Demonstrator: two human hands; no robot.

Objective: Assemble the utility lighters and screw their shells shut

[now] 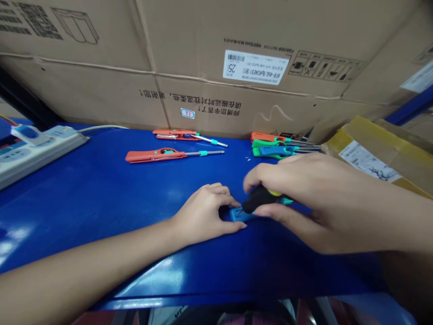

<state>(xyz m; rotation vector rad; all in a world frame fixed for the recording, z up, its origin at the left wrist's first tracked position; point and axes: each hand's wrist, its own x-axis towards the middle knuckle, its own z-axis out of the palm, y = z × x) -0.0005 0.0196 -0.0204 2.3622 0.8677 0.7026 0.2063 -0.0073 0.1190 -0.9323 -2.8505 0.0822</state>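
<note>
My left hand (206, 212) rests on the blue table (101, 194), its fingers curled and pinched on the end of a blue lighter (238, 214) lying flat. My right hand (304, 194) is closed round a small screwdriver with a black and yellow handle (259, 198), whose tip touches the blue lighter. Most of the lighter is hidden under my right hand.
Two orange long-nosed lighters (155, 155) lie farther back at the middle. A pile of orange, green and blue lighters (274, 145) sits at the back right. Cardboard boxes (203, 67) wall the back; another box (372, 153) stands right. A white power strip (37, 146) lies left.
</note>
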